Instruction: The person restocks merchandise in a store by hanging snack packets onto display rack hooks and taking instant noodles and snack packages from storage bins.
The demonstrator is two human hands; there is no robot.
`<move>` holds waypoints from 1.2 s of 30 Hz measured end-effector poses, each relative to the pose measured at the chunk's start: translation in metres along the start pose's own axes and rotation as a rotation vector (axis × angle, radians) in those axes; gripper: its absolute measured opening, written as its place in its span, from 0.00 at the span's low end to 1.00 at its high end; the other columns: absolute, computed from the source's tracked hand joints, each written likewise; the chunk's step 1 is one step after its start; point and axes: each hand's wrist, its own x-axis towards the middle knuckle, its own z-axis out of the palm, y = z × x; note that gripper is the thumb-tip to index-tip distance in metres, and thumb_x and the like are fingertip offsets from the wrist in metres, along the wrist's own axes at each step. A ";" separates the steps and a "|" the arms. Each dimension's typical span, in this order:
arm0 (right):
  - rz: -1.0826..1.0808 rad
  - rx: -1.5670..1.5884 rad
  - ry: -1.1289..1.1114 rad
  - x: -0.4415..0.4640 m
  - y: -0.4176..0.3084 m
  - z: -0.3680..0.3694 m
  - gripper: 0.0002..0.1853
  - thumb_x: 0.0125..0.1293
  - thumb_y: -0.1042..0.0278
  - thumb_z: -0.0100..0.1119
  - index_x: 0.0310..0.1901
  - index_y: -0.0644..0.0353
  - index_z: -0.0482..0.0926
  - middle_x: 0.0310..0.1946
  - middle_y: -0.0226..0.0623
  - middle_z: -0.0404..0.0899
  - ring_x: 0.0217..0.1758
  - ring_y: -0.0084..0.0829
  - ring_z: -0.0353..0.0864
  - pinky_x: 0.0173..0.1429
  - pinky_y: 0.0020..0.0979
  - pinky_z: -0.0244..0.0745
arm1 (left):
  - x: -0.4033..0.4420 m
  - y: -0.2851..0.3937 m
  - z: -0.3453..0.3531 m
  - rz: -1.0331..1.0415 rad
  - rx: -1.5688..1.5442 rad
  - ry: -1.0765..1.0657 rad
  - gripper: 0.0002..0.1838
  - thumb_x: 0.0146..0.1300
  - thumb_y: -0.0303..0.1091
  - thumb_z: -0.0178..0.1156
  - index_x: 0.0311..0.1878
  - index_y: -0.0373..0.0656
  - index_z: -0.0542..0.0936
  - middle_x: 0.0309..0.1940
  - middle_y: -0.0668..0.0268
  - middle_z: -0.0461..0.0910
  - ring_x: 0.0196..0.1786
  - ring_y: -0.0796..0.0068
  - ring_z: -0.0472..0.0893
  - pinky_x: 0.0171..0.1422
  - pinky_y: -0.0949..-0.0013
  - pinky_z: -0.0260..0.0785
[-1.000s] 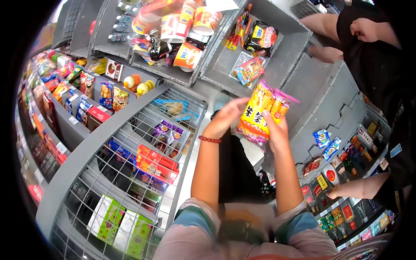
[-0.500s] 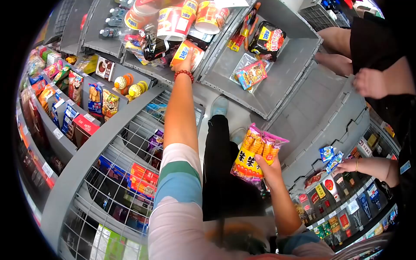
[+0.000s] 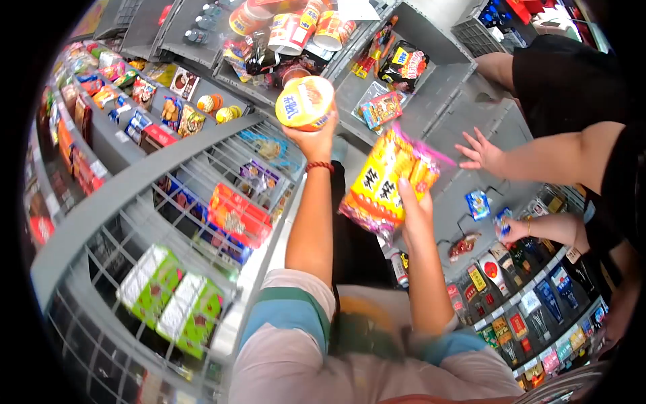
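My left hand (image 3: 315,141), with a red bead bracelet at the wrist, grips an instant noodle tub (image 3: 305,102) from below. The tub's yellow and white lid faces me, above the edge of a wire cart. In my right hand (image 3: 416,209) is a yellow and purple bag of snacks (image 3: 385,178), its thumb pressed across the front. Beyond the tub, a grey crate (image 3: 250,91) holds more noodle tubs (image 3: 289,34) and packets. Another grey crate (image 3: 437,64) contains a black noodle packet (image 3: 404,65) and a colourful small packet (image 3: 381,110).
On the left stands the wire cart (image 3: 74,232) with a red packet (image 3: 239,215) and green boxes (image 3: 192,313). Snack shelves (image 3: 111,145) line the far left. A co-worker's open hand (image 3: 483,151) reaches in from the right; another hand (image 3: 515,230) holds a blue packet near bottle shelves.
My left hand has drawn back from the crate towards me, bringing the noodle tub with it. The snack bag stays in my right hand. A co-worker's hand has stretched further in.
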 end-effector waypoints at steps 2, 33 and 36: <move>-0.014 0.047 -0.066 -0.018 -0.028 0.008 0.26 0.72 0.62 0.62 0.66 0.64 0.69 0.58 0.37 0.78 0.58 0.27 0.80 0.62 0.32 0.74 | -0.061 0.045 -0.015 0.036 -0.113 -0.113 0.67 0.40 0.29 0.84 0.73 0.34 0.42 0.68 0.48 0.61 0.69 0.62 0.68 0.73 0.59 0.64; 0.024 0.016 -0.773 -0.384 -0.037 -0.092 0.31 0.68 0.59 0.65 0.67 0.64 0.68 0.57 0.39 0.80 0.55 0.30 0.83 0.60 0.36 0.79 | -0.338 0.326 -0.453 -0.568 -0.352 -0.945 0.39 0.69 0.35 0.61 0.78 0.44 0.52 0.73 0.61 0.63 0.75 0.66 0.63 0.79 0.59 0.54; 0.131 0.343 -0.698 -0.394 -0.028 -0.107 0.30 0.69 0.55 0.64 0.66 0.63 0.70 0.55 0.41 0.82 0.54 0.34 0.85 0.60 0.40 0.81 | -0.334 0.330 -0.492 -0.647 -0.612 -0.926 0.31 0.68 0.41 0.62 0.70 0.39 0.67 0.64 0.61 0.76 0.65 0.63 0.76 0.73 0.58 0.66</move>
